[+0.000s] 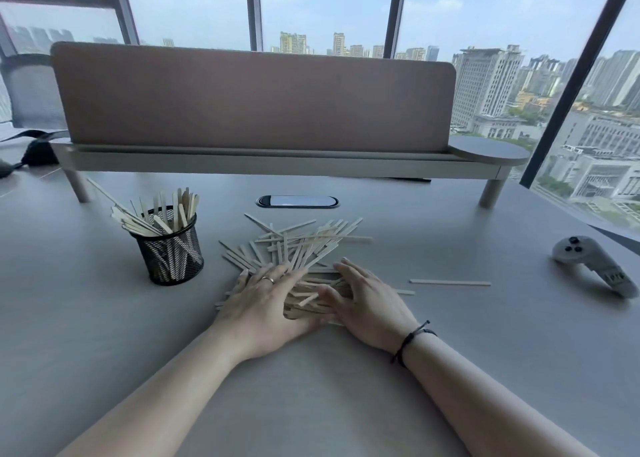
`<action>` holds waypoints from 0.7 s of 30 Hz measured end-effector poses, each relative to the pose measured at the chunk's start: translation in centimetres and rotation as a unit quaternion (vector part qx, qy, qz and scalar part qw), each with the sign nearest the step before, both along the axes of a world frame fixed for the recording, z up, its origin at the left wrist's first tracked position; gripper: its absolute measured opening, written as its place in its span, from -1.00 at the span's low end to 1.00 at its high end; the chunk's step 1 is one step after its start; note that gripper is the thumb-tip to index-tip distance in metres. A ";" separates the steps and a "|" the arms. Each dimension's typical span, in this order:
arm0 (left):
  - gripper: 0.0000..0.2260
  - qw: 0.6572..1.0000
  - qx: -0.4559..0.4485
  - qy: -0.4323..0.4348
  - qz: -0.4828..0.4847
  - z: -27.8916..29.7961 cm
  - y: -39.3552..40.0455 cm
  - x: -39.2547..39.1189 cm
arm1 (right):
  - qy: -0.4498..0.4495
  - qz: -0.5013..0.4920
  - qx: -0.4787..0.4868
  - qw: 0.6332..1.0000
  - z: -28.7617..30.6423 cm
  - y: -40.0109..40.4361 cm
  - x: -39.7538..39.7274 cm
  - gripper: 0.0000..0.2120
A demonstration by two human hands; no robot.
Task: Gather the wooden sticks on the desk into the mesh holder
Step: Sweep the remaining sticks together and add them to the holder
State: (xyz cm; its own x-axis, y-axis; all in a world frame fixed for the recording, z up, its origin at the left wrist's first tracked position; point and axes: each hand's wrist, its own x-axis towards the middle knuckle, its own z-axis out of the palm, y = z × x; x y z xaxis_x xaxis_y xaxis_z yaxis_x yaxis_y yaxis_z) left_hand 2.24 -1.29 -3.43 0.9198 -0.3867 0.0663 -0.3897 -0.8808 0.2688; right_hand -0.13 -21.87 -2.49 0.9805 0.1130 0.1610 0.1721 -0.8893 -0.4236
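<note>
Sticks (298,249) lay heaped under and beyond both flat, spread hands, left (263,294) and right (363,297); fingertips were partly buried. Holder (169,249) stood left of the fingers, bare desk (311,404) around.

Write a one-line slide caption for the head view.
Both hands, left and right, rest on a pile of wooden sticks beside a part-filled mesh holder on the desk.

Grey controller (595,264); brown divider (256,103); windows (325,10)
</note>
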 end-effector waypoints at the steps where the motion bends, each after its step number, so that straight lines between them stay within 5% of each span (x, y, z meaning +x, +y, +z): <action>1: -0.07 1.000 -0.001 -0.005 0.003 -0.1 0.0 0.0 | -0.007 0.018 0.016 1.000 0.0 0.3 -0.1 -0.36; 4: -0.10 1.000 -0.004 -0.017 0.012 -0.1 0.1 0.0 | -0.047 0.001 -0.002 0.999 0.0 -0.1 0.1 -0.32; 6: -0.09 0.999 -0.009 -0.027 0.019 -0.1 0.1 -0.1 | -0.052 -0.112 -0.035 0.992 -0.1 -2.0 0.5 -0.27; 10: -0.25 0.998 -0.022 -0.046 0.040 0.5 0.2 -0.4 | 0.096 -0.288 -0.056 0.951 -0.4 -6.1 0.9 -0.13; 21: -0.28 0.995 -0.054 -0.089 0.010 0.6 0.4 -0.7 | 0.034 -0.088 0.049 0.994 -0.1 0.8 0.0 -0.21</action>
State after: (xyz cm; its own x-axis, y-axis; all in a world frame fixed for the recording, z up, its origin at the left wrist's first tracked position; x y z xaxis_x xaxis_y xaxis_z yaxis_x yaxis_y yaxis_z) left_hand 1.54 -0.88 -2.82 0.8974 -0.3497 0.2691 -0.4218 -0.8590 0.2901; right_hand -0.18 -21.07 -2.57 0.9926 -0.0751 0.0957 -0.0151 -0.8566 -0.5157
